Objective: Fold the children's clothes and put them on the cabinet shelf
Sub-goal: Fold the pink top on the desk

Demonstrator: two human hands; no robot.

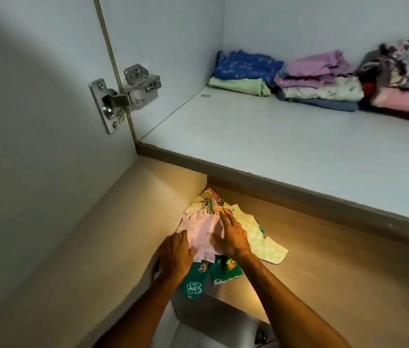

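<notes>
My left hand (174,254) and right hand (232,236) flat, fingers spread, on pink top (204,233), folded clothes (321,81) piled on cabinet shelf (286,151)

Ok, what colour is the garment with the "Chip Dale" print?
Green cartoon-print garment, white lettering; head view shows it, low on the wooden surface.

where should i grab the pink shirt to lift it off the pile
Probably best to pinch the pink shirt at its near hem, coming from the person's side. That edge lies loose over the green Chip 'n Dale garment, so fingers can slide under it. The left hand and right hand already rest flat on it.
</notes>
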